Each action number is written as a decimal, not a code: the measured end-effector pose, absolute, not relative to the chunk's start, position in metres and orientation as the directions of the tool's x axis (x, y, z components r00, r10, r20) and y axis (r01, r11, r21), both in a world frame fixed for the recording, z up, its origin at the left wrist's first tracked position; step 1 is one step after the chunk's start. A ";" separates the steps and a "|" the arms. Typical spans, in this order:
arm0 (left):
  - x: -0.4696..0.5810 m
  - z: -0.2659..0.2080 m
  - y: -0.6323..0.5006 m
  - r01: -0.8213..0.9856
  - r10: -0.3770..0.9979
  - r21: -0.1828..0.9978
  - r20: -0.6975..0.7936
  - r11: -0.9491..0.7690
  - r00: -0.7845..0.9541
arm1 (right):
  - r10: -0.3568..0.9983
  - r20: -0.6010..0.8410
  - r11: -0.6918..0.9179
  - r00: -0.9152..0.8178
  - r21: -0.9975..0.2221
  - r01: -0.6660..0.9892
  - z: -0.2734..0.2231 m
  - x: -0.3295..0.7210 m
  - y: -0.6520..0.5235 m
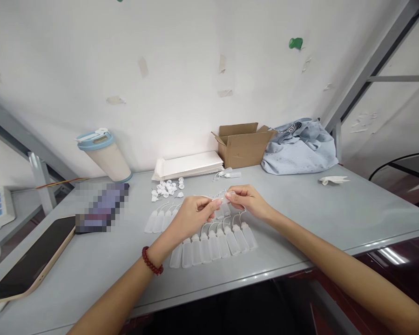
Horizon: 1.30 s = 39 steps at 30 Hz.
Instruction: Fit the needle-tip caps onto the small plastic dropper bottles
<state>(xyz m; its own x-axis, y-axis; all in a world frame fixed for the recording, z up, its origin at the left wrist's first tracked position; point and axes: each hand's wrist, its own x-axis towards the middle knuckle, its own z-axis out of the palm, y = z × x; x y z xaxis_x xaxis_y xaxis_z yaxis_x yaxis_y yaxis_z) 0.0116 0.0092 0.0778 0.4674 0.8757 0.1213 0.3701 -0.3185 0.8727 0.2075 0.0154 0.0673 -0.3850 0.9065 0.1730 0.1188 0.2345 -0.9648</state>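
My left hand (197, 211) and my right hand (246, 200) meet over the middle of the table, both with closed fingertips. Between them is a small translucent squeeze bottle (226, 198), largely covered by the fingers. Just below, a row of similar bottles (214, 245) lies side by side, thin cap straps curling from their necks. More bottles (157, 222) lie in a row behind my left hand, partly hidden by it. A heap of small white caps (166, 188) sits farther back on the left.
Along the wall stand a tumbler (106, 156), a stack of white packets (192, 165), an open cardboard box (246, 146) and a pale blue cloth bundle (300, 149). Two loose bottles (228, 173) lie before the box. A phone (31, 260) rests at left on the grey table (335, 218).
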 end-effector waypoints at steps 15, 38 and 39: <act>0.014 0.079 0.009 0.360 0.896 0.868 0.187 -0.342 0.402 | 0.906 0.192 0.253 -0.376 -0.960 0.118 0.070 0.205 0.016; 0.016 0.073 0.008 0.542 0.739 0.504 0.407 -0.672 0.537 | 0.913 0.138 0.229 -0.385 -0.952 0.201 0.066 0.204 0.018; 0.014 0.074 0.010 0.557 0.741 0.490 0.400 -0.670 0.539 | 0.916 0.143 0.236 -0.376 -0.948 0.214 0.066 0.204 0.018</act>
